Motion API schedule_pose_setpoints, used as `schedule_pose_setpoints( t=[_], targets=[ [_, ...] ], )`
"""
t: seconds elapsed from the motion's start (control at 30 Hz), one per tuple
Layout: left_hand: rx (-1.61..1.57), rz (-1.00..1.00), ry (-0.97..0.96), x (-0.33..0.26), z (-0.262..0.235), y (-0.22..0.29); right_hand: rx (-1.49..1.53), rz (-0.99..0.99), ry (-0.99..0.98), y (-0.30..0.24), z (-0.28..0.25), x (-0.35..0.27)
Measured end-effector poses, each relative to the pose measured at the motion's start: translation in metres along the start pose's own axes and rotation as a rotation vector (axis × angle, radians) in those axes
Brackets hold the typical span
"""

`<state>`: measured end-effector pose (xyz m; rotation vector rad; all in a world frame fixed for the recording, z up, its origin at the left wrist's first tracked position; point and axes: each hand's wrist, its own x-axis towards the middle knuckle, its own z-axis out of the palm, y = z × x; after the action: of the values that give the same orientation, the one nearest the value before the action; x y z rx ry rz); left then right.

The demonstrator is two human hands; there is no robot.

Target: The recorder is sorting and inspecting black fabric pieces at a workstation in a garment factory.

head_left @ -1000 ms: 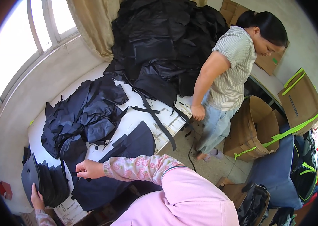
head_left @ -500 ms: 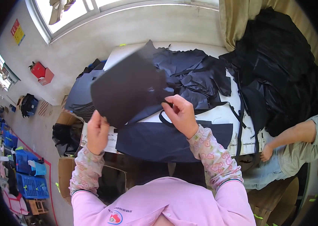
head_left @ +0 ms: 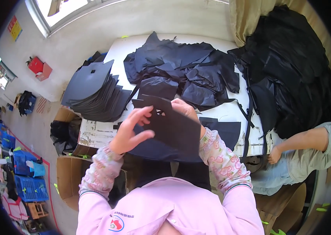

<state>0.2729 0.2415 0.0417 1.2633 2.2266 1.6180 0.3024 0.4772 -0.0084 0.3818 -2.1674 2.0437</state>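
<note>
The black cut piece [head_left: 173,127] is flat and stiff, with a small notch near its top edge. It is held up in the air just above the near edge of the white table [head_left: 228,113], tilted a bit toward the person.

The right hand [head_left: 185,111] is behind the piece at its top. Its fingers curl over the top edge and pinch the piece. The left hand [head_left: 132,131] is at the left side of the piece. Its fingers are spread wide, and the fingertips touch the piece near the notch. I cannot tell if this hand is holding on or only touching. Both arms have pink flowery sleeves.

On the table under the piece lies a big dark blue cloth shape [head_left: 220,131]. On the left end of the table sits a stack of flat dark pieces [head_left: 93,92], fanned out like cards. In the middle of the table, past the hands, is a messy heap of dark blue cloth bits [head_left: 185,70]. At the right end of the table is a very big pile of black cloth [head_left: 294,70].

Another person sits at the right side of the table, with a hand [head_left: 275,154] near its edge. On the floor left of the table are a brown cardboard box [head_left: 65,182] and blue crates [head_left: 30,176].
</note>
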Motion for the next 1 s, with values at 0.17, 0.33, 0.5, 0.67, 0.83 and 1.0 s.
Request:
schedule_pose_setpoints(
  t=[0.17, 0.33, 0.5, 0.67, 0.83, 1.0],
  targets=[
    [0.238, 0.148, 0.222, 0.017, 0.037, -0.014, 0.074, 0.005, -0.179, -0.012, -0.012, -0.013],
    [0.628, 0.481, 0.150, 0.039, 0.041, -0.003, 0.599, 0.625, -0.433, -0.053, -0.057, -0.017],
    [0.241, 0.324, 0.123, 0.043, 0.033, -0.001, 0.013, 0.338, -0.578, -0.050, -0.074, -0.010],
    [-0.361, -0.131, 0.451, 0.011, -0.015, 0.003, -0.245, 0.569, -0.394, -0.004, -0.136, -0.034],
    [-0.354, -0.356, 0.726, -0.044, -0.096, -0.055, -0.572, 0.637, -0.316, 0.059, -0.189, -0.085],
    [0.887, -0.198, 0.305, -0.039, -0.080, -0.090, -0.575, 0.503, -0.299, 0.064, -0.188, -0.091]
  ],
)
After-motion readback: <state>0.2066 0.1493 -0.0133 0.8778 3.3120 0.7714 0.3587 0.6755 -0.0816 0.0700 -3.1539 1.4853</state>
